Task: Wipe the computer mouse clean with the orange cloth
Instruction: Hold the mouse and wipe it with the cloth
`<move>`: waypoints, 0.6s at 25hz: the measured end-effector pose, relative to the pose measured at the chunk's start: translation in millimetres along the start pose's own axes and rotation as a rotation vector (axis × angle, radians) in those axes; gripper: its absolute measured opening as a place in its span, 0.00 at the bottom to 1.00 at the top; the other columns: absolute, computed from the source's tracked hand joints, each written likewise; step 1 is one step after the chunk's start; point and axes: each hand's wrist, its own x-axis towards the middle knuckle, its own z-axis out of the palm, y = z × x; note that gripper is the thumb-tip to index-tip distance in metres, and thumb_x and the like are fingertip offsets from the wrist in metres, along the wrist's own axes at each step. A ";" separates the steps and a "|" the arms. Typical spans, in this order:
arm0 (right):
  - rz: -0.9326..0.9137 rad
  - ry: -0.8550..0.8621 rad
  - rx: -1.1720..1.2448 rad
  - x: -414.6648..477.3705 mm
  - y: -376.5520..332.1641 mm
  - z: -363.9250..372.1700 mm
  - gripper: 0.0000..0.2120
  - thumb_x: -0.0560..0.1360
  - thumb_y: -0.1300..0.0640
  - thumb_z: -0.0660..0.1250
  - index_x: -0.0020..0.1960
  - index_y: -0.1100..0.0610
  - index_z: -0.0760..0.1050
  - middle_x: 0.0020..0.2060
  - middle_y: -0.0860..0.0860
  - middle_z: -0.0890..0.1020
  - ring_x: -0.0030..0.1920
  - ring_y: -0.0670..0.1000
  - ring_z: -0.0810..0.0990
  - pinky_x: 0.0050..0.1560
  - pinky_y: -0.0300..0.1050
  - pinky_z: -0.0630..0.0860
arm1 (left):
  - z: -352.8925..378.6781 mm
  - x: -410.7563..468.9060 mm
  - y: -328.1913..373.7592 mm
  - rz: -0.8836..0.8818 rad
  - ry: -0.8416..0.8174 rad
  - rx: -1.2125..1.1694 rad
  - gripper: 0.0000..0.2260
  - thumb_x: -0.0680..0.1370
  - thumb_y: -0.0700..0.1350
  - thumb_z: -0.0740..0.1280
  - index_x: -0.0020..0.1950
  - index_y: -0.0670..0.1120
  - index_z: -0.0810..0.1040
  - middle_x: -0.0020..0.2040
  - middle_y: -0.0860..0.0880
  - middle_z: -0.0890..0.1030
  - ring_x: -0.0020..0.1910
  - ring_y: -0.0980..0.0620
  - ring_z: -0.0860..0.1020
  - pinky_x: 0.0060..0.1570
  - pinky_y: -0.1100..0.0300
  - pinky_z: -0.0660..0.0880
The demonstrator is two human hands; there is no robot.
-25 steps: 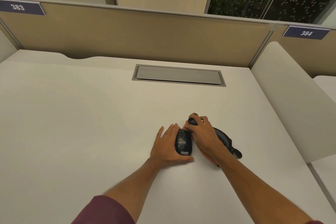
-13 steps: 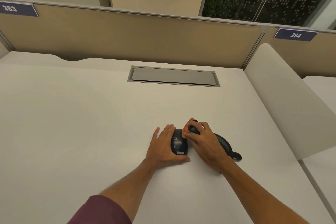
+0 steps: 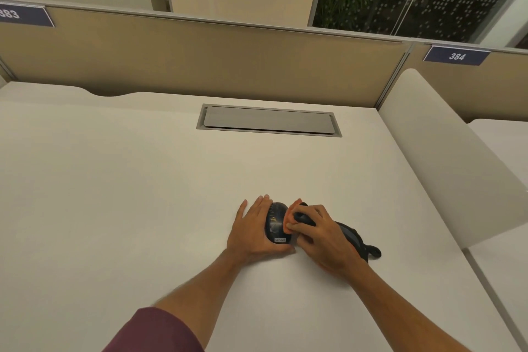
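A dark computer mouse (image 3: pixel 275 224) with a small white label lies on the white desk (image 3: pixel 143 194). My left hand (image 3: pixel 254 233) cups its left side and near end, holding it in place. My right hand (image 3: pixel 320 237) presses a bunched orange cloth (image 3: pixel 289 216) against the mouse's right side. Only a strip of the cloth shows by the fingertips, and an orange edge shows under the wrist. A dark rounded part sits between my right fingers; I cannot tell what it is.
A dark pouch-like object (image 3: pixel 355 238) lies on the desk under and right of my right hand. A grey cable hatch (image 3: pixel 268 120) is set in the desk further back. Beige partitions (image 3: pixel 200 63) close the back, and a white divider (image 3: pixel 445 157) stands at the right.
The orange cloth now shows at my right fingertips against the mouse's right side. My right hand has shifted slightly along the mouse. The left hand keeps its hold.
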 end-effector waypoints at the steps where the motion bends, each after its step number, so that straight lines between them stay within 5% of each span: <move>1: 0.035 0.024 0.024 1.1 2.1 0.1 0.15 0.69 0.63 0.75 0.53 0.52 0.82 0.60 0.50 0.78 0.55 0.55 0.75 0.49 0.48 0.80 | -0.8 0.4 0.0 -0.003 -0.010 0.000 0.53 0.60 0.81 0.62 0.77 0.51 0.59 0.78 0.52 0.62 0.78 0.58 0.54 0.77 0.52 0.42; 11: 0.415 -0.061 0.152 49.9 8.9 23.0 0.11 0.80 0.51 0.62 0.60 0.52 0.77 0.62 0.48 0.73 0.57 0.46 0.67 0.60 0.44 0.72 | -1.0 2.1 -1.4 -0.016 -0.042 0.012 0.57 0.58 0.83 0.60 0.78 0.51 0.55 0.79 0.54 0.58 0.77 0.63 0.48 0.77 0.51 0.40; 15: 0.485 -0.086 0.115 70.3 3.2 25.5 0.09 0.78 0.49 0.64 0.57 0.44 0.70 0.54 0.48 0.71 0.54 0.51 0.73 0.50 0.41 0.70 | -0.8 2.9 -2.1 -0.014 -0.053 0.016 0.57 0.59 0.83 0.59 0.79 0.51 0.53 0.79 0.54 0.58 0.75 0.65 0.47 0.77 0.50 0.39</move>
